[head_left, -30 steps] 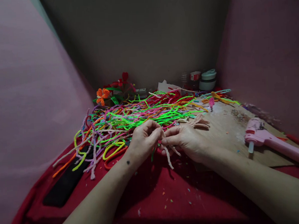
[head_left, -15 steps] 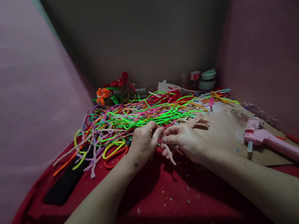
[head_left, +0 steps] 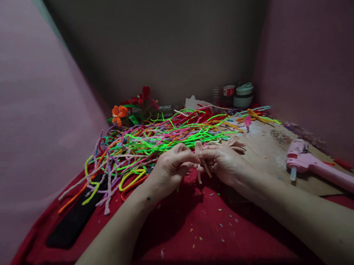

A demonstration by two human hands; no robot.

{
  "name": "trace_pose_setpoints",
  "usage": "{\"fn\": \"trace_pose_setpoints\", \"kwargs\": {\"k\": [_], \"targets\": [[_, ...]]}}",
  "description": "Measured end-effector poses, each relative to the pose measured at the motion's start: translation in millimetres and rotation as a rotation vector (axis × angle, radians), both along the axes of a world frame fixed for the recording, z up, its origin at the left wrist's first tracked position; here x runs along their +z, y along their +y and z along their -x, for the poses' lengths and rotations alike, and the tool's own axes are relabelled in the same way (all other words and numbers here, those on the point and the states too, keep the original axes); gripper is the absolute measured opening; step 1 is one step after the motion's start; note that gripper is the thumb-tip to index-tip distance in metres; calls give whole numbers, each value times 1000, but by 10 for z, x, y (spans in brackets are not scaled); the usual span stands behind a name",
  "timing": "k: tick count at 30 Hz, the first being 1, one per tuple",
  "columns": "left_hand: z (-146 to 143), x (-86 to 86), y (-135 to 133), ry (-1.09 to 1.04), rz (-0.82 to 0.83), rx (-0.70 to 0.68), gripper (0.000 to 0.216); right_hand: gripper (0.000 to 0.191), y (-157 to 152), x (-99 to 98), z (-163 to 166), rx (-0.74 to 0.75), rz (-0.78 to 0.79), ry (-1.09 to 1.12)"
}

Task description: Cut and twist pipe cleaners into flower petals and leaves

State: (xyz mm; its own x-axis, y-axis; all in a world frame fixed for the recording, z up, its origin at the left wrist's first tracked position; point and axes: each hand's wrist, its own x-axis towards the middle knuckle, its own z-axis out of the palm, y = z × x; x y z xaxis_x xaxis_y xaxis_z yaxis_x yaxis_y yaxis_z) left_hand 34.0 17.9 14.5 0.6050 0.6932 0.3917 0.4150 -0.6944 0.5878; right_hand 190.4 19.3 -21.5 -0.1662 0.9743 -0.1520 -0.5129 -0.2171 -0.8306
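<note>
Left hand [head_left: 169,168]: fingers pinched on a pale pink pipe cleaner [head_left: 199,161], held just above the red cloth [head_left: 182,227] at centre

Right hand [head_left: 224,163]: fingertips meeting the left hand's, gripping the same pale pink pipe cleaner; its loose ends hang down between the two hands, its top loop stands upright above the fingertips

Pile of pipe cleaners [head_left: 153,139]: neon green, orange, purple, pink and yellow, tangled, spread over the bench behind and to the left of the hands

Bent pale pink pieces [head_left: 235,142]: lying on the wooden board [head_left: 267,151], just behind the right hand

Pink glue gun [head_left: 318,166]: on its side on the board, well to the right of the hands, nozzle toward the person

Pipe-cleaner flowers [head_left: 131,105]: orange and red, at the back left, against the wall

Jars [head_left: 237,94]: at the back right, near the wall

Black flat object [head_left: 71,221]: on the red cloth, front left, partly under the pile

Small coloured clippings: scattered over the cloth in front of the hands
</note>
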Motion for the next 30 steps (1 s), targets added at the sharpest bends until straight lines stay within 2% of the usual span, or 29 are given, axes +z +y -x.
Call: {"fn": "trace_pose_setpoints", "kwargs": {"k": [2, 4, 7, 11, 13, 15, 19, 24, 30], "targets": [[10, -66, -1, 151, -125, -33, 24, 10, 23, -9, -10, -8, 20, 24], [7, -107, -3, 213, -158, -16, 23, 8, 25, -4, -13, 4, 42, 39], [4, -66, -8, 152, -107, -12, 19, 8, 8, 14, -8, 24, 22, 76], [19, 45, -4, 47, -32, -85, 17, 9, -8, 25, 4, 9, 3, 86], [16, 41, 3, 20, -6, -37, 13, 9, -11, 20, 10, -23, 5, 65], [-3, 1, 10, 13, 8, 66, 12, 10, -11, 7, 18, -43, -9, 48], [-60, -77, 19, 19, 50, 215, 13, 12, -20, -15, 48, -19, -54, 10], [-79, -108, 40, -76, 170, 250, 9, 15, -85, 44, 80, -22, -136, -93], [-109, -142, 46, -143, 247, 301, 8, 12, -154, 99, 96, -6, -63, -177]]}}
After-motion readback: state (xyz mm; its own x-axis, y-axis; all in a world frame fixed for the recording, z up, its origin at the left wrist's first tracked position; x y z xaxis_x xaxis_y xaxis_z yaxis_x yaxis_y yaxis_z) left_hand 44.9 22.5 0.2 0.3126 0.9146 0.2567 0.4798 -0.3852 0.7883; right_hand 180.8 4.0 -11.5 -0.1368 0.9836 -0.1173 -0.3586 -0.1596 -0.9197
